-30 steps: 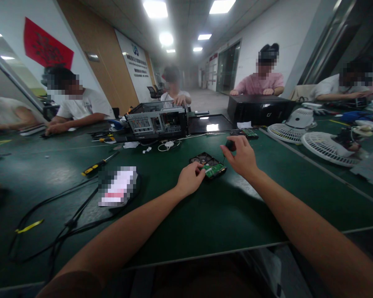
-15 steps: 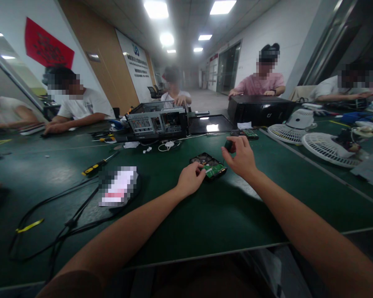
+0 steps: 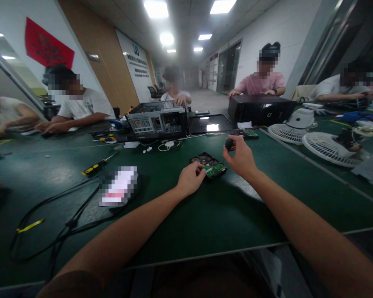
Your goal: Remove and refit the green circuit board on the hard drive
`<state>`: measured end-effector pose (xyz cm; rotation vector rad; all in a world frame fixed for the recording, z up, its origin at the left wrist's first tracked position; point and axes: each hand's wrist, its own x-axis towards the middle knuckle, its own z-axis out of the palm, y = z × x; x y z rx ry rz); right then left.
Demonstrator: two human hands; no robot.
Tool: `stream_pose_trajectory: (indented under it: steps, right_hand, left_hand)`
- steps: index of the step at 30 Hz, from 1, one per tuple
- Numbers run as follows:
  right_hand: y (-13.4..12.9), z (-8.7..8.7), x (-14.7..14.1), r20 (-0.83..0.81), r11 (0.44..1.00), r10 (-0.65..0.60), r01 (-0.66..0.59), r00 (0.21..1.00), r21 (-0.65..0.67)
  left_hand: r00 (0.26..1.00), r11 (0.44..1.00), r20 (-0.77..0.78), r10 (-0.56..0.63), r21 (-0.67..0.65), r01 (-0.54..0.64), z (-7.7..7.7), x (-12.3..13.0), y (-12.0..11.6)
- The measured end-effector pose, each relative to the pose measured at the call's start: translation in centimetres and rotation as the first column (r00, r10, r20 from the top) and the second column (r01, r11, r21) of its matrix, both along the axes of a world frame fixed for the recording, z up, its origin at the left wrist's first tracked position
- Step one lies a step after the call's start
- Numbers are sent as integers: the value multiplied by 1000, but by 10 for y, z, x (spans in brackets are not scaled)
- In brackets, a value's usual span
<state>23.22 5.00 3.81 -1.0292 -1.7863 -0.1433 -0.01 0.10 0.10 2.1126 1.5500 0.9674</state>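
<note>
A hard drive (image 3: 215, 171) with a green circuit board lies on the green table (image 3: 174, 223) in front of me. My left hand (image 3: 192, 178) grips its near left edge, fingertips on the board's corner. Above the drive's right side, my right hand (image 3: 240, 155) is closed round the dark handle of a small screwdriver (image 3: 228, 144). The thin shaft points down toward the drive's right edge; whether its tip touches a screw cannot be made out.
An open computer case (image 3: 158, 123) and a flat dark panel (image 3: 209, 124) stand beyond. To the right are a black box (image 3: 261, 109) and white fan parts (image 3: 328, 149). Left lie a yellow-black screwdriver (image 3: 95, 167) and black cables (image 3: 71, 223). Several people sit around.
My right hand has shifted very slightly, with the small screwdriver still in it. My left hand and the drive have stayed in place. At the far left, a person's hands have moved.
</note>
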Motion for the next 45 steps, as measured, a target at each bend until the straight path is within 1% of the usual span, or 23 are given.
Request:
stream_pose_trajectory:
  steps: [6, 12, 16, 22, 27, 31, 37, 45]
  right_hand:
    - [-1, 1, 1, -52, 999, -32, 32, 998, 8]
    - [-1, 0, 5, 19, 1000, -17, 17, 1000, 9]
    - [1, -1, 5, 20, 997, -63, 63, 998, -32]
    - [6, -4, 8, 11, 993, -115, 115, 993, -34]
    - [5, -5, 9, 14, 995, -100, 100, 995, -12]
    - [1, -2, 7, 61, 996, -88, 87, 994, 14]
    - [4, -2, 9, 38, 991, -136, 136, 990, 20]
    - [2, 0, 7, 41, 991, -127, 125, 991, 46]
  left_hand:
    - [1000, 1000, 12, 2, 6, -2, -2, 0, 0]
    - [1000, 1000, -4, 5, 4, -5, -1, 0, 0]
    - [1000, 1000, -6, 13, -23, -13, 1, 1, -2]
    - [996, 1000, -91, 24, 2, -24, 6, 4, -8]
    - [990, 1000, -143, 3, 4, -3, 11, 5, -11]
    - [984, 1000, -176, 4, -4, -5, 12, 5, -12]
    - [984, 1000, -179, 5, -26, -10, 11, 6, -12]
    - [982, 1000, -188, -2, -22, -3, 12, 5, -12]
